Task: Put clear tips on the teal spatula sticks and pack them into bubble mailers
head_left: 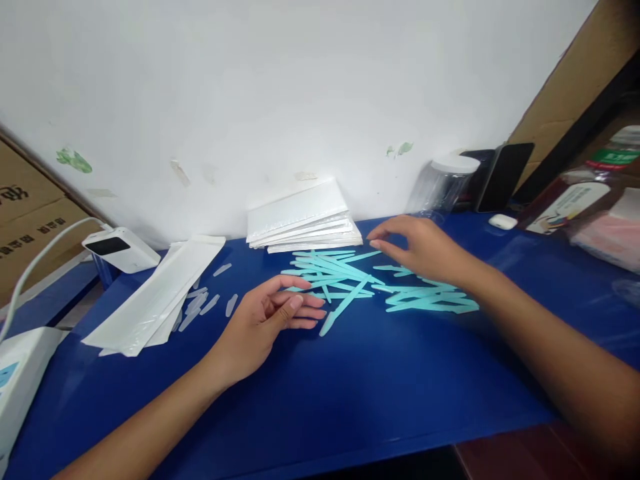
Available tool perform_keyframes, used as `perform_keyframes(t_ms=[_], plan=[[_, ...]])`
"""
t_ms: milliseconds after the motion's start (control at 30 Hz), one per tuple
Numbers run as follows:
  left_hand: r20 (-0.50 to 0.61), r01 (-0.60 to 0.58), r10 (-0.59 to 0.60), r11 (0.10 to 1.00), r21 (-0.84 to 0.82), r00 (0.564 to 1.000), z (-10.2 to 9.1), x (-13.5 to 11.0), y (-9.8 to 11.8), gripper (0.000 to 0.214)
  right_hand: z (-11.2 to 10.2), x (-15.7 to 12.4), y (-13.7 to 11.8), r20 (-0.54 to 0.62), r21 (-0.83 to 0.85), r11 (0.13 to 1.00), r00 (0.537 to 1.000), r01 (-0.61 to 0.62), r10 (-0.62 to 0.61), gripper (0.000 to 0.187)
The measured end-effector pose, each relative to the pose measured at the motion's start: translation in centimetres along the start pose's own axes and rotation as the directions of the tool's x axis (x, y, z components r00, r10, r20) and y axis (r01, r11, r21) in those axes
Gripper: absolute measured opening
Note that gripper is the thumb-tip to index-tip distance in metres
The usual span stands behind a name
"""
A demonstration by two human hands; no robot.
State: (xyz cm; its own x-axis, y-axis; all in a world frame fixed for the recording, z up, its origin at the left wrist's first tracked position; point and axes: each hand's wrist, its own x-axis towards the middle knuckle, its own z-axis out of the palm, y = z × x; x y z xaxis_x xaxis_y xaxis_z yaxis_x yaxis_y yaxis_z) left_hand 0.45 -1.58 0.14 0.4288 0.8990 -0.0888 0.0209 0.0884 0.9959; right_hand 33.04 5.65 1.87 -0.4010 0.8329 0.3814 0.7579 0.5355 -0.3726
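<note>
Lying scattered toward the back edge of the blue bench (pixel 350 400), the turquoise sticks (pixel 350 283) spread between both hands. The left hand (pixel 270 317) rests loosely curled and empty at their near-left fringe, fingertips just beside one stick. The right hand (pixel 420 250) hovers over them, fingers relaxed, grasping nothing.

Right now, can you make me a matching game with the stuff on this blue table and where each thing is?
Things:
1. turquoise sticks
2. stack of white pouches
3. clear jar
4. earbud case

Places:
A. far right, by the dark phone
B. against the wall, middle
C. scattered between the left hand and right hand
D. at the wall, just behind the right hand

Pairs: 1-C, 2-B, 3-D, 4-A
</note>
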Motion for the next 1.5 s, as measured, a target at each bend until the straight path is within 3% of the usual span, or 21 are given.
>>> perform_keyframes(t_ms=[133,267,400,467,667,833,967,1033,1133,1333,1500], plan=[[-0.040,0.049,-0.045,0.995,0.086,0.998,-0.2,0.0,0.1,0.037,-2.4,-0.1,2.6,0.194,-0.120,0.987,0.973,-0.107,0.129,0.025],[-0.113,0.037,-0.020,0.988,0.149,0.993,-0.4,0.0,0.1,0.035,-3.3,-0.4,3.4,0.375,-0.168,0.962,0.888,-0.216,0.265,0.032],[-0.167,0.124,-0.129,0.991,-0.040,0.977,-0.5,0.0,0.4,0.032,-3.2,-0.6,3.5,0.491,-0.205,0.944,0.807,-0.259,0.328,0.032],[-0.158,0.150,-0.175,0.976,-0.156,0.972,-0.6,0.1,0.5,0.030,-2.9,-0.7,3.7,0.515,-0.200,0.943,0.790,-0.266,0.332,0.031],[0.025,0.170,-0.173,0.921,-0.350,0.985,-1.0,0.3,0.4,0.037,-2.5,-0.9,3.7,0.456,-0.103,0.970,0.857,-0.218,0.241,0.031],[-0.011,0.159,-0.168,0.949,-0.273,0.986,-0.6,0.1,0.4,0.034,-2.6,-0.8,1.3,0.355,0.029,0.983,0.922,-0.179,0.158,0.035],[-0.004,0.115,-0.120,0.960,-0.257,0.993,-0.5,-0.1,0.2,0.038,-1.9,-0.9,-2.5,0.289,0.320,0.934,0.955,-0.157,0.062,0.034],[-0.025,0.083,-0.092,0.965,-0.250,0.995,-0.7,0.0,0.0,0.040,-1.0,-1.1,-4.3,0.334,0.465,0.866,0.942,-0.185,0.022,0.034],[-0.112,0.044,-0.072,0.971,-0.235,0.991,-0.9,0.2,-0.4,0.035,0.4,-1.6,-6.0,0.387,0.552,0.804,0.922,-0.219,-0.014,0.033],[-0.276,-0.053,-0.017,0.968,-0.245,0.961,-1.3,0.6,-0.4,0.032,1.6,-1.6,-6.5,0.270,0.572,0.811,0.962,-0.123,-0.045,0.041],[-0.320,-0.045,-0.053,0.956,-0.291,0.946,-1.2,0.5,-0.1,0.040,1.0,-1.4,-6.5,0.261,0.560,0.816,0.965,-0.145,-0.008,0.052]])
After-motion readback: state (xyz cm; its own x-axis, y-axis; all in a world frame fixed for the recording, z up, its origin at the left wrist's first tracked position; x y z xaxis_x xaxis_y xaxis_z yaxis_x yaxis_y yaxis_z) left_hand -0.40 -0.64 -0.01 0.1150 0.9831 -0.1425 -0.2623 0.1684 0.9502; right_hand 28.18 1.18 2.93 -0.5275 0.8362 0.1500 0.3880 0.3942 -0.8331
